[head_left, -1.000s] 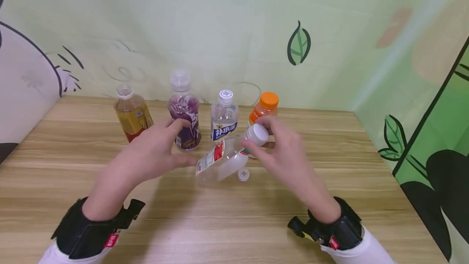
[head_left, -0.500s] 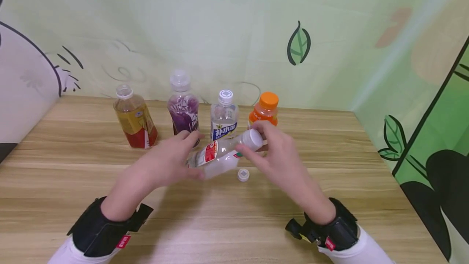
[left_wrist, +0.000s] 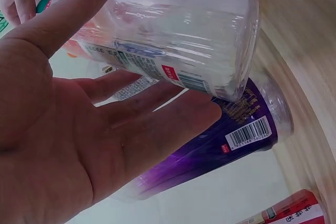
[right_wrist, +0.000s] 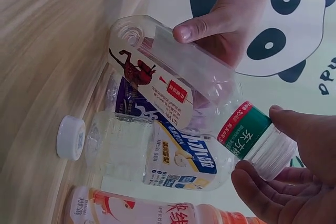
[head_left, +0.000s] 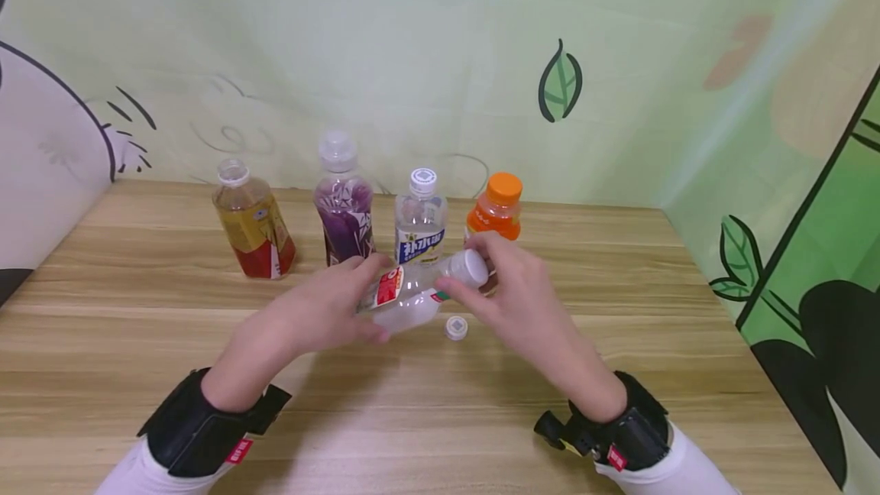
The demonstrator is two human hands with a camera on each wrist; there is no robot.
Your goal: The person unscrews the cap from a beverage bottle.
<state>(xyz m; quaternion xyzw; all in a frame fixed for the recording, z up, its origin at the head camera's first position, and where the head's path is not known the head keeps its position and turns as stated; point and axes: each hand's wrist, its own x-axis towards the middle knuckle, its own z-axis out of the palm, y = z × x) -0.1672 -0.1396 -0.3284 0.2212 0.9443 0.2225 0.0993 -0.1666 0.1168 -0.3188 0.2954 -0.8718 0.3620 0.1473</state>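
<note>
Wood-grain table (head_left: 412, 426), printed backdrop (head_left: 426, 44). From the head, a clear bottle (head_left: 410, 304) tilts above the table: left hand (head_left: 319, 308) round its base, right hand (head_left: 519, 281) pinching its white cap (head_left: 474, 269); a loose cap (head_left: 457, 328) lies nearby, and a yellow bottle (head_left: 253, 228), purple bottle (head_left: 346, 212), blue-label bottle (head_left: 421, 224) and orange bottle (head_left: 503, 205) stand behind. Left wrist: thumb and fingers hold the clear bottle from opposite sides. Right wrist: thumb and fingers clamp the white cap beside a green band (right_wrist: 247, 132).

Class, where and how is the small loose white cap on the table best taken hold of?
Probably pinch the white cap by opposite sides of its round wall, coming from above on the near side: it sits low, top up, and the held bottle slants just beyond.
</note>
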